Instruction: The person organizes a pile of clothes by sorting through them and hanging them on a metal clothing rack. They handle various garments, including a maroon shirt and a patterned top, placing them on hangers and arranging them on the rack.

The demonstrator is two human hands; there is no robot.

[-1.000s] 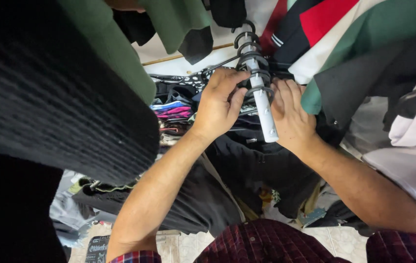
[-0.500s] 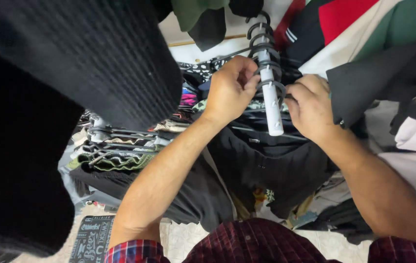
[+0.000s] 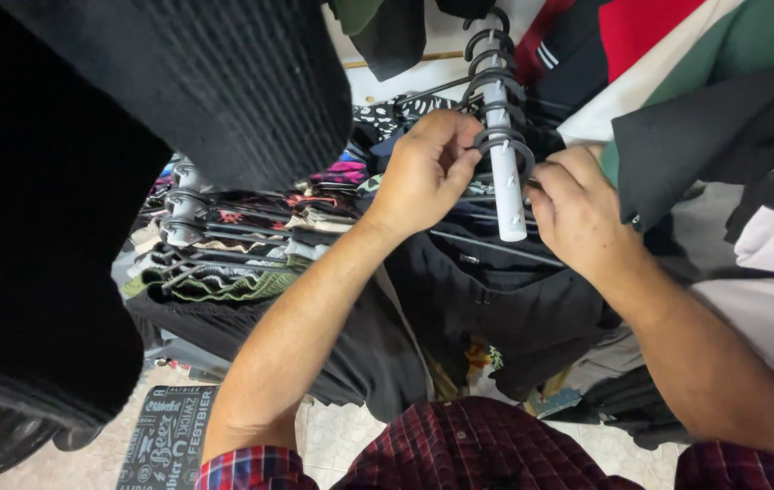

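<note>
Hanger hooks (image 3: 496,136), black and looped one behind another, ride on a white rail (image 3: 503,163) that juts toward me at the top centre of my view, and both hands work at the nearest loop close to the rail's free end. My left hand (image 3: 423,172) pinches that front hook between thumb and curled fingers, a narrow closed grip on the wire; my right hand (image 3: 577,213) comes in from the other side with fingertips touching the same hook, though I cannot tell whether it truly grips or only steadies. Below the hands hangs a dark garment (image 3: 496,299). The risk I judge from here: the hook sits so near the rail's end that a tug could slip it off, and the crowded loops could snag and drag a neighbour along. A big black knitted garment (image 3: 133,163) fills the left and blocks much of my sight; a second rack of hangers (image 3: 214,245) stands lower left, and red, green and white clothing (image 3: 677,63) crowds the right.
</note>
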